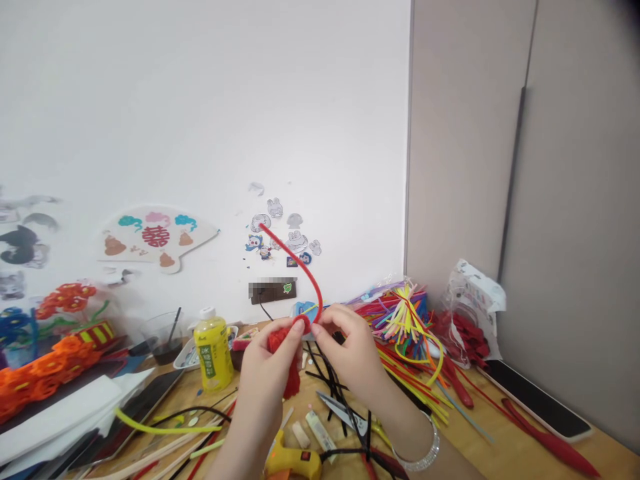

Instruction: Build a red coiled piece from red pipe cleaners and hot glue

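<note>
Two bare hands fill the middle of my head-camera feed, raised above a cluttered wooden table (493,407). The left hand (265,393) is curled closed around a wad of red chenille (283,343), thumb on top. The right hand (350,353) is narrowed to a tight pinch, with its thumb and forefinger on a red pipe cleaner (296,259) where it leaves the wad. The stem arcs up and to the left, free against the white wall (200,100). From here I'd judge it light and soft-furred over a thin wire, easy to bend and likely to kink or spring at its loose end, so the surest hold is close to the wad. The wad itself looks squashy and needs little grip. Nearby lie black pipe cleaners (325,380), scissors (336,410) and a yellow glue gun (293,463).
</note>
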Available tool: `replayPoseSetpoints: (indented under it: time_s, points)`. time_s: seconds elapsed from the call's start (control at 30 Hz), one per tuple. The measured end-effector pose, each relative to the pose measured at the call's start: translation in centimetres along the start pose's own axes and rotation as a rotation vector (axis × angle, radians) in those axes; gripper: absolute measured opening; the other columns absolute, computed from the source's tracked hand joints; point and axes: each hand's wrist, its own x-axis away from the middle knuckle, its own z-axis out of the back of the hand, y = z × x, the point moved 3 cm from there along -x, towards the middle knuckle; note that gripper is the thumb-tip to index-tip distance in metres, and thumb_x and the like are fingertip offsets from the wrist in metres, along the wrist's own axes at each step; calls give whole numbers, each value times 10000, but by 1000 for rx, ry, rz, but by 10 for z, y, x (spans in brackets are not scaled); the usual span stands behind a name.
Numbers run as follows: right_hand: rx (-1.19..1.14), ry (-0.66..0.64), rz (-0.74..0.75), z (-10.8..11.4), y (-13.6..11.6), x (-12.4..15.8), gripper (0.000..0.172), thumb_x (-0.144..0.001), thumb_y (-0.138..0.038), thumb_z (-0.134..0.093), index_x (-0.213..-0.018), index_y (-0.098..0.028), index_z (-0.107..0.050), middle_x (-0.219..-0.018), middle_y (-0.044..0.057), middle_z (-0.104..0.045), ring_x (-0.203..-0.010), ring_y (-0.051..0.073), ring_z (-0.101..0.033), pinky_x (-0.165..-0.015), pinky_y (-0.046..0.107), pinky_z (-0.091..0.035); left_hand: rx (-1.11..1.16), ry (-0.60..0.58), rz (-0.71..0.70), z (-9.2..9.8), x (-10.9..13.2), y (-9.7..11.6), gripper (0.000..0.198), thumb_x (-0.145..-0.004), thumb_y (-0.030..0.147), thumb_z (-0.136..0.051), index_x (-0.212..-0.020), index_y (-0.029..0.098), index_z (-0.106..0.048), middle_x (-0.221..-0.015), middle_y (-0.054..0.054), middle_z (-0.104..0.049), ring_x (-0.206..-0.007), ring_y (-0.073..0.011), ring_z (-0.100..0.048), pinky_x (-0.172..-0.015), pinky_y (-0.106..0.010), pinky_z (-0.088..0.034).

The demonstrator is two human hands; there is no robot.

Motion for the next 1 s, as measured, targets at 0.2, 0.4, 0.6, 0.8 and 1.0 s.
replayPoseSetpoints:
  time_s: [0.2, 0.4, 0.6, 0.8, 1.0]
  points:
    - [-26, -1, 9, -2, -4, 2, 165, -793, -127, -520, -633, -169, -523, -649, -13, -516, -642, 124, -485, -606, 232, -373, 186, -135, 67, -5, -2, -3, 273, -635, 384, -725, -689, 157, -584, -452, 69, -512, -416, -71, -419, -416, -175, -356]
    - [14, 45, 35, 0, -5, 3, 148, -804, -132, -506, -663, -172, -524, -670, -4, -519, -663, 135, -487, -621, 248, -376, -180, -85, -58, 0, -1, 3, 276, -670, 429, -671, -654, 167, -583, -454, 68, -496, -424, -84, -413, -417, -183, -333]
    - [33, 59, 55, 1, -9, 4, 126, -819, -151, -510, -704, -172, -557, -710, 12, -546, -691, 145, -505, -636, 259, -397, -388, -118, -157, 2, 1, 9, 257, -713, 427, -611, -659, 177, -586, -471, 53, -506, -470, -122, -465, -481, -226, -374]
    - [112, -9, 91, 6, -10, 4, 131, -821, -141, -520, -710, -175, -582, -710, 12, -563, -698, 146, -516, -642, 261, -394, -710, -187, -409, 1, 3, 21, 191, -768, 318, -542, -723, 164, -645, -709, -52, -676, -698, -210, -609, -666, -305, -434]
    - [190, -389, 104, 13, -9, 3, 159, -805, -99, -543, -663, -169, -546, -677, -19, -527, -660, 117, -496, -615, 229, -360, -980, -432, -479, 2, 5, 23, 180, -788, 238, -516, -692, 174, -654, -700, -54, -697, -648, -203, -613, -608, -289, -438]
